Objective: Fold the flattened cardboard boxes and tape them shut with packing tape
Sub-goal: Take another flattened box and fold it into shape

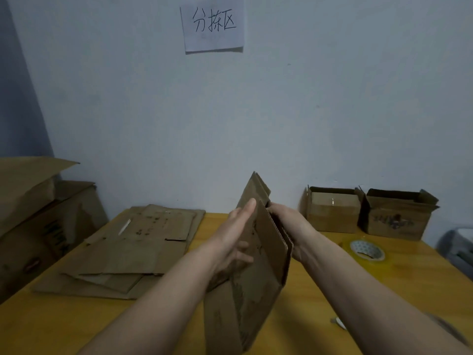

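Observation:
I hold a flattened cardboard box (252,285) upright on edge above the middle of the yellow table (51,326). My left hand (236,234) lies against its left face with straight fingers, the thumb underneath. My right hand (286,221) grips its right side near the top, fingers curled round the edge. A stack of flattened boxes (133,249) lies on the table to the left. A roll of clear packing tape (367,249) lies flat on the right. Two folded boxes, one taped (332,211) and one with open flaps (396,216), stand at the back right.
A large open carton (38,213) stands at the left off the table's edge. A paper sign (213,24) hangs on the wall behind. A grey object (458,247) sits beyond the right table edge. A small white scrap (339,322) lies near my right forearm.

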### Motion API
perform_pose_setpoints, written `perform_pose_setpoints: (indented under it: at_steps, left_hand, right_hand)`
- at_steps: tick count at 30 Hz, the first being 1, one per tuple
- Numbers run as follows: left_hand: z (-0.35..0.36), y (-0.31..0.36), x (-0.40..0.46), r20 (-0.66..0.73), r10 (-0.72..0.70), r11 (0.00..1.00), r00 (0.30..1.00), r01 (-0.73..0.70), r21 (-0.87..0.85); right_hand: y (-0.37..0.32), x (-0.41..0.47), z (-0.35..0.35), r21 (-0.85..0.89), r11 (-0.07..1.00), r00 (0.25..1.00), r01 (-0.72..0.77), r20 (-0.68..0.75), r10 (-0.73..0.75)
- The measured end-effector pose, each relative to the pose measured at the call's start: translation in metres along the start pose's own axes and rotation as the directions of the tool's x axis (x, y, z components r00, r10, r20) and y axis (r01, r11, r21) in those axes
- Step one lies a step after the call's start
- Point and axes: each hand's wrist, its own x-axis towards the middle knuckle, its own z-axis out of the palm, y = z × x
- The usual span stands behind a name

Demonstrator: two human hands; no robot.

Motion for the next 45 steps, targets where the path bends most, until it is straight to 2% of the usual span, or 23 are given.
perform_pose_setpoints:
  at_steps: [5,7,11,17,21,26,30,32,34,36,40,43,45]
  left_hand:
    - [-0.016,0.009,0.020,0.007,-0.208,0.977,0.978,0.208,-0.047]
    - [-0.021,0.017,0.027,-0.009,-0.233,0.972,0.972,0.233,0.011]
    - [-0.025,0.040,0.035,-0.116,-0.126,0.976,0.985,0.145,0.164]
    - [-0.024,0.051,0.041,-0.135,-0.025,0.986,0.990,0.046,0.157]
    - [-0.031,0.046,0.039,-0.184,-0.015,0.998,0.983,0.025,0.053]
    - [-0.051,0.045,0.037,-0.313,-0.039,0.974,0.949,-0.034,-0.224]
    - [-0.066,0.040,0.044,-0.450,-0.058,0.936,0.891,-0.109,-0.335]
    - [-0.068,0.036,0.045,-0.503,-0.067,0.912,0.861,-0.152,-0.382]
    - [-0.070,0.032,0.043,-0.490,-0.050,0.893,0.870,-0.181,-0.412]
    - [-0.071,0.029,0.036,-0.430,-0.021,0.872,0.902,-0.194,-0.449]
    - [-0.083,0.025,0.012,-0.298,-0.025,0.783,0.954,-0.167,-0.599]
    - [-0.090,0.013,-0.003,-0.219,-0.013,0.787,0.976,-0.125,-0.605]
    - [-0.090,0.000,-0.009,-0.206,-0.034,0.784,0.978,-0.101,-0.612]
  right_hand:
    - [0.002,-0.002,0.008,0.005,1.000,1.000,-0.007,0.023,0.007]
    - [0.000,-0.004,0.011,0.014,1.000,0.998,-0.007,0.060,0.006]
    - [-0.007,-0.008,0.017,0.013,1.000,0.992,0.020,0.128,-0.021]
    - [-0.013,-0.016,0.018,0.013,0.996,0.982,0.088,0.168,-0.089]
    - [-0.018,-0.016,0.001,-0.020,0.997,0.995,0.073,0.076,-0.071]
    - [-0.032,-0.016,-0.013,-0.105,0.991,0.990,0.083,-0.105,-0.094]
    - [-0.039,-0.025,-0.015,-0.144,0.988,0.995,0.045,-0.084,-0.058]
    - [-0.036,-0.029,-0.017,-0.233,0.972,0.998,0.015,-0.050,-0.027]
    - [-0.034,-0.033,-0.019,-0.289,0.957,0.998,0.019,-0.054,-0.036]
    - [-0.035,-0.032,-0.025,-0.253,0.965,0.984,0.069,-0.140,-0.107]
    - [-0.040,-0.024,-0.037,-0.212,0.958,0.901,0.194,-0.347,-0.260]
    - [-0.034,-0.020,-0.044,-0.293,0.921,0.829,0.257,-0.422,-0.366]
    - [-0.024,-0.018,-0.044,-0.325,0.918,0.822,0.228,-0.442,-0.360]
